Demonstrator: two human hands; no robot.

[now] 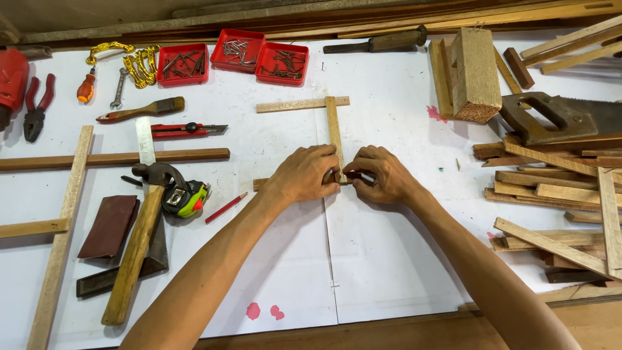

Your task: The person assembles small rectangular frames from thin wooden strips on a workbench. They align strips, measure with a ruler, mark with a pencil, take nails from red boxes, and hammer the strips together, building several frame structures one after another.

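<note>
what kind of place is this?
Likely a small woodworking bench. A handsaw and hammer lie out, red trays of nails sit at the back, and both hands press thin wood strips together.

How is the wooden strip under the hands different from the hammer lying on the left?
The wooden strip is thin, pale and held by both hands, left hand and right hand. The hammer is thicker, has a dark metal head and lies untouched. Both rest on the white table.

Bare counter (389, 259) below and between both forearms; hammer (139, 240) and tape measure (184, 198) block left, wood strip pile (557, 194) crowds right, nail trays (259, 55) far side.
</note>
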